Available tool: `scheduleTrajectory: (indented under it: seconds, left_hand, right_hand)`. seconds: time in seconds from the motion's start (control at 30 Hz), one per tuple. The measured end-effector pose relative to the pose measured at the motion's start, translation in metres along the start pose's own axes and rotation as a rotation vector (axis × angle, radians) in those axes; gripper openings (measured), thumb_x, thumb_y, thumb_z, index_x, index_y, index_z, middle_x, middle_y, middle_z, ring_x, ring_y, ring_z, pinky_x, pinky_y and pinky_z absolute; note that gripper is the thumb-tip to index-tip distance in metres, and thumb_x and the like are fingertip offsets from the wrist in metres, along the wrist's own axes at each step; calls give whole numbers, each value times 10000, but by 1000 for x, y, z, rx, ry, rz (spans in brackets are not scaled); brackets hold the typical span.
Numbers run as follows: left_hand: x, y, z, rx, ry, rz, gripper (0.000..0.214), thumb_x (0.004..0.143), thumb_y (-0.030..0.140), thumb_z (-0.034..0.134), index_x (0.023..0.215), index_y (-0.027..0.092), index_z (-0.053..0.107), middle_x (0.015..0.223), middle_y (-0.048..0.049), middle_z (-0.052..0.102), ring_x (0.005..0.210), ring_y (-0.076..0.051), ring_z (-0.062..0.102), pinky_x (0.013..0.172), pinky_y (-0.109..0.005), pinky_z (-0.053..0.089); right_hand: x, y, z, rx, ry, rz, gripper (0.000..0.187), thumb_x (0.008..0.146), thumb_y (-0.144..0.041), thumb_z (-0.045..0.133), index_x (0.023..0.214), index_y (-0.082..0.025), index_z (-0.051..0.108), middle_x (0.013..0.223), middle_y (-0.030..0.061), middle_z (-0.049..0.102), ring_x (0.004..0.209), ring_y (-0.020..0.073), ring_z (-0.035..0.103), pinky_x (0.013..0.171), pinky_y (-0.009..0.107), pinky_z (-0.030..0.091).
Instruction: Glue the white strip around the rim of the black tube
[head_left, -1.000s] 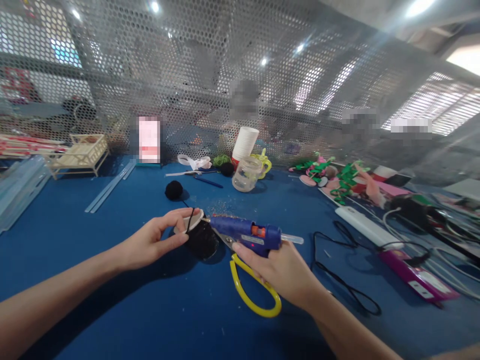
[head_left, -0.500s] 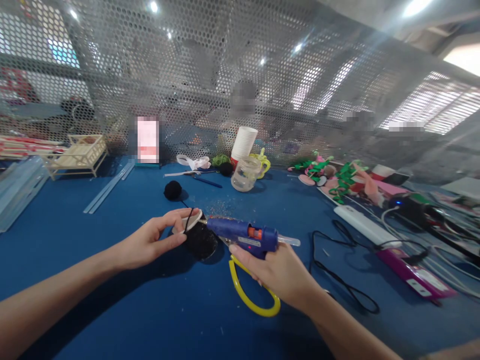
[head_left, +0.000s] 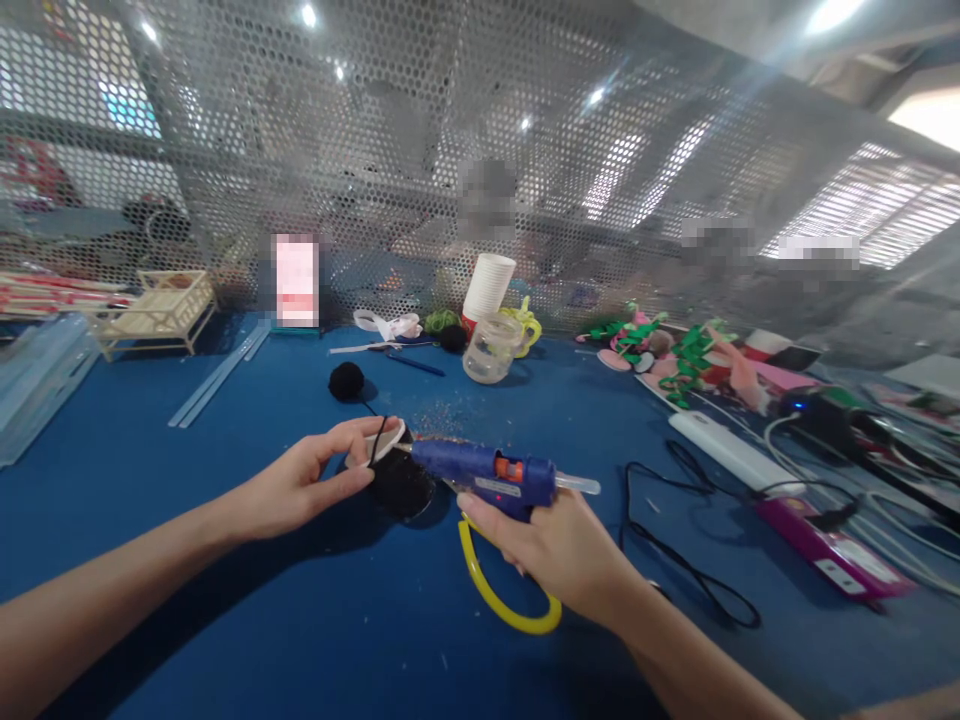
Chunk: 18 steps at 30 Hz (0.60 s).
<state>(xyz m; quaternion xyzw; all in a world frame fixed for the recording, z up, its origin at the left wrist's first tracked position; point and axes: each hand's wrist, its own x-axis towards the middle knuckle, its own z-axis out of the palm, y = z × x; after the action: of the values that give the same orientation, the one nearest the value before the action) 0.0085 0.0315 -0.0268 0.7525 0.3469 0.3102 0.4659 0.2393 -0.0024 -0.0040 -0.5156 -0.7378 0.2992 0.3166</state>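
My left hand (head_left: 326,470) is closed on the white rim of a paper cup (head_left: 405,483) that lies tilted, its side wrapped in black yarn. A black strand runs over the rim to a ball of black yarn (head_left: 346,381) just behind. In my right hand (head_left: 551,540) is a blue hot glue gun (head_left: 480,468), a clear glue stick poking out of its back end. Its nozzle touches or nearly touches the cup near the rim; which, I cannot tell. Below the gun, a yellow curved handle (head_left: 510,610) lies on the table, partly hidden by my right hand.
At the back stand a clear plastic jar (head_left: 491,350), stacked white paper cups (head_left: 489,285) and a lit phone (head_left: 295,280). A small wooden bed frame (head_left: 161,310) is at left. On the right lie a black cord (head_left: 690,565), a purple power strip (head_left: 832,545) and green-pink craft pieces (head_left: 682,360).
The glue gun's nozzle has shifted very slightly left and down at the cup. Both hands otherwise keep their places.
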Motion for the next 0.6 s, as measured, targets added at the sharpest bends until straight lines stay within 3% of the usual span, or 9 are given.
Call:
scheduleTrajectory:
  seconds: [0.47,0.6]
  left_hand:
    - [0,2,0,50,4,9,163,841,258,445,701,176,425,1364,-98,367,1259,-246,311,1020,-418,225]
    - [0,2,0,54,-4,11,159,841,264,441,711,176,423,1368,-109,357,1262,-243,305,1024,-431,212]
  right_hand:
    - [4,6,0,15,25,-71,199,737,-260,524,553,-191,489,466,-25,490,432,103,448,460,238,410]
    - [4,7,0,26,-1,-52,196,741,-278,520,569,-189,497,437,-43,446,399,92,411,429,230,388]
